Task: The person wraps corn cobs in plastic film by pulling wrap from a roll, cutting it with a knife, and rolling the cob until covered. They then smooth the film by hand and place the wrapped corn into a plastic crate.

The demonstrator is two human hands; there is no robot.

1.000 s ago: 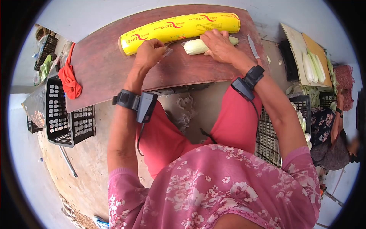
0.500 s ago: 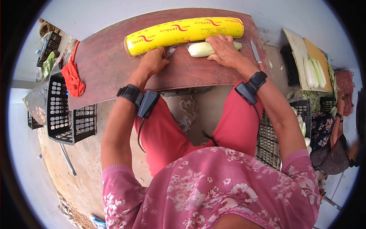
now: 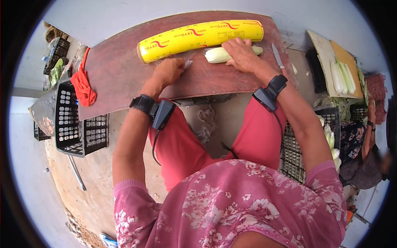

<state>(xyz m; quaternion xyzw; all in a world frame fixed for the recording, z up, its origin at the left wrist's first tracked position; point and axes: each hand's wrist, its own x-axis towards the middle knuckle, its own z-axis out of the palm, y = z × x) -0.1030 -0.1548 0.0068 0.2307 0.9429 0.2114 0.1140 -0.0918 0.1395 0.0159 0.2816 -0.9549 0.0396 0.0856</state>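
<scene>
A long yellow roll of cling film (image 3: pixel 202 36) lies across the back of the reddish-brown table (image 3: pixel 124 82). In front of its right half rests a pale green, smooth vegetable (image 3: pixel 216 56), like an ear of corn in its husk. My right hand (image 3: pixel 243 54) is closed over the vegetable, fingertips up against the roll. Left of it, my left hand (image 3: pixel 168 71) pinches a bunched bit of clear film (image 3: pixel 188 63) just in front of the roll. Thin film also shows at the vegetable's left end.
A knife (image 3: pixel 277 56) lies at the table's right side. On the left hang a red cloth (image 3: pixel 84 89) and a black crate (image 3: pixel 66 120). To the right are another crate (image 3: pixel 291 153) with pale vegetables, a board (image 3: pixel 326 62) bearing stalks, and another person's arm (image 3: pixel 368 132).
My left hand has drawn slightly toward me and right, off the roll's lower edge, with film now showing at its fingertips. My right hand stays on the vegetable.
</scene>
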